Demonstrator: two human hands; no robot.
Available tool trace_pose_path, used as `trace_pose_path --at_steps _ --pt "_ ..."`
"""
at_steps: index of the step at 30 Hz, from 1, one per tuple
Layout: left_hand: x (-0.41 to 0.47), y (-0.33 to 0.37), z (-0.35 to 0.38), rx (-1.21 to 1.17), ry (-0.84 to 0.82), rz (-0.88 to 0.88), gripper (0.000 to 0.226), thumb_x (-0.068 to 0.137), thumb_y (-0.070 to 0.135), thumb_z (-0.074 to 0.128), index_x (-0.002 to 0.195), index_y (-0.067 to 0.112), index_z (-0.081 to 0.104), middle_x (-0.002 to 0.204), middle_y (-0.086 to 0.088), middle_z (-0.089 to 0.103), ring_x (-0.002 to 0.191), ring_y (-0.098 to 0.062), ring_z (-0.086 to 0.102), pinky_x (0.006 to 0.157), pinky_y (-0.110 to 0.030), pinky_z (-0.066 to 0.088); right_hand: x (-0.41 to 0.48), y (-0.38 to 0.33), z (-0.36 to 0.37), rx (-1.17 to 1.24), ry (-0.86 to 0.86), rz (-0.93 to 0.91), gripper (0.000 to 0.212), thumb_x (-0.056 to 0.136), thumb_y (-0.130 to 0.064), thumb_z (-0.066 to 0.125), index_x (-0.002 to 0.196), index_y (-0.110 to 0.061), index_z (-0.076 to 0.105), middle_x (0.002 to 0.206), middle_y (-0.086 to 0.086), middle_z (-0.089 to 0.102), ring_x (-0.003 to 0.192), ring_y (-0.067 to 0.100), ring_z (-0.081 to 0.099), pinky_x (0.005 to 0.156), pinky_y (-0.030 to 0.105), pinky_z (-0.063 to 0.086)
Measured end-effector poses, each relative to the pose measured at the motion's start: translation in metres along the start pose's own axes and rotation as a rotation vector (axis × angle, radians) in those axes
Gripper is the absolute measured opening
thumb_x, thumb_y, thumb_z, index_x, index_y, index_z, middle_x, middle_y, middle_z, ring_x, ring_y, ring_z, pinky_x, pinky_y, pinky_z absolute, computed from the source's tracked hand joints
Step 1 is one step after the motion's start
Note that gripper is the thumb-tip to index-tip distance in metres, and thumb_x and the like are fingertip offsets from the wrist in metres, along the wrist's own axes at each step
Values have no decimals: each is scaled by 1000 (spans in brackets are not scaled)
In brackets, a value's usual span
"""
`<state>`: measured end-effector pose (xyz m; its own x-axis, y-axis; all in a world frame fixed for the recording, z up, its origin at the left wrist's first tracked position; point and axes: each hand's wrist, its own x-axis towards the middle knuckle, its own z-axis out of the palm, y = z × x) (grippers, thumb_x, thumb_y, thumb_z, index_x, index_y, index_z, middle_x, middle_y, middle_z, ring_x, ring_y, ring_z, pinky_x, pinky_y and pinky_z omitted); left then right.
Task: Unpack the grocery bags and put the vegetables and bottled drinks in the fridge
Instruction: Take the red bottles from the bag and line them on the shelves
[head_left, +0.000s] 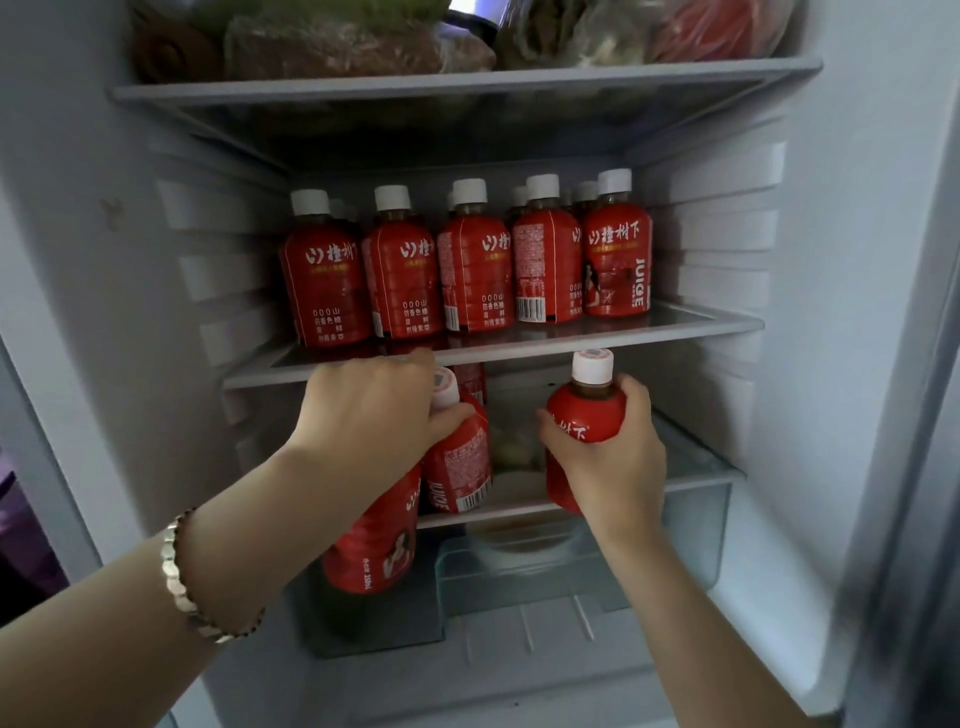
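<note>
1. Here, nearest, the left hand (374, 410) has its grip closed around two red bottles (457, 452) at 8 o'clock.
2. At 4 o'clock, the right hand (608, 457) clasps one bottle (584, 410) over the lower shelf (696, 467).
3. Beyond, at 12 o'clock, the middle shelf (675, 332) already carries a bottle row (467, 265); bagged vegetables (358, 49) sit above.
4. Stocking seems well advanced.

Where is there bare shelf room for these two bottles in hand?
The middle glass shelf is packed with white-capped red juice bottles; only its front strip and right end are bare. The lower glass shelf is open right of the right hand and between it and the left hand.
</note>
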<state>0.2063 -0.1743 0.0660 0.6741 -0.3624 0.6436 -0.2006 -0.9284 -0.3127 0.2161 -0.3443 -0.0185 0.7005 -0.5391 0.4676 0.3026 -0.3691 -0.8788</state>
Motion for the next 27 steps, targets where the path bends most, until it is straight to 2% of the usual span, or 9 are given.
trace_pose_path --at_steps 6,8,11,14,16,18,21,24,27 --pt "0 -1 -1 -15 -42 -13 49 87 66 35 110 25 47 96 10 63 70 -7 43 60 -22 34 -6 6 15 149 130 9 68 68 -32 82 126 -30 47 104 -13 52 97 12 54 81 24 40" --pt "-1 -2 -2 -25 -51 -22 47 87 66 36 109 26 47 96 11 62 71 -7 43 60 -23 33 -12 10 16 169 158 -34 68 66 -29 83 124 -30 48 106 -11 53 96 12 55 78 20 40" --pt "-2 -3 -2 -26 -50 -22 45 87 66 36 105 27 47 95 11 62 71 -6 44 60 -22 34 -25 14 14 235 222 -108 68 61 -26 87 114 -38 46 106 -15 55 94 6 56 77 15 43" --pt "-1 -2 -3 14 -51 -11 46 86 68 34 104 26 46 92 11 62 71 -7 47 60 -23 34 -19 7 6 393 291 38 65 67 -19 83 115 -37 44 104 -19 52 90 -3 54 81 16 43" --pt "0 -1 -3 18 -63 -19 47 86 68 34 103 26 45 89 10 61 71 -8 47 61 -23 34 0 3 -2 510 282 219 63 71 -26 81 119 -35 42 106 -15 51 92 2 54 87 27 46" --pt "2 -1 -3 33 -71 -18 48 86 68 34 104 25 45 79 11 53 68 -8 44 61 -23 33 20 5 -8 565 202 323 63 72 -32 79 122 -34 41 113 -9 52 101 12 55 90 35 48" --pt "5 -1 -2 74 -83 0 51 86 68 33 107 24 45 68 12 40 64 -8 42 57 -23 31 29 7 1 479 116 304 67 74 -31 78 129 -25 41 112 -6 53 102 16 55 91 36 47" --pt "7 -2 -2 93 -113 8 50 86 68 33 106 23 44 62 12 33 57 -7 37 48 -22 24 28 9 20 255 145 186 70 73 -34 77 131 -25 39 114 -4 53 101 17 54 85 31 42" --pt "6 -3 -2 101 -111 18 49 86 67 34 106 24 45 62 12 33 58 -7 37 46 -19 20 26 13 23 172 141 142 69 73 -37 77 130 -26 40 112 -3 53 99 18 55 82 29 41"
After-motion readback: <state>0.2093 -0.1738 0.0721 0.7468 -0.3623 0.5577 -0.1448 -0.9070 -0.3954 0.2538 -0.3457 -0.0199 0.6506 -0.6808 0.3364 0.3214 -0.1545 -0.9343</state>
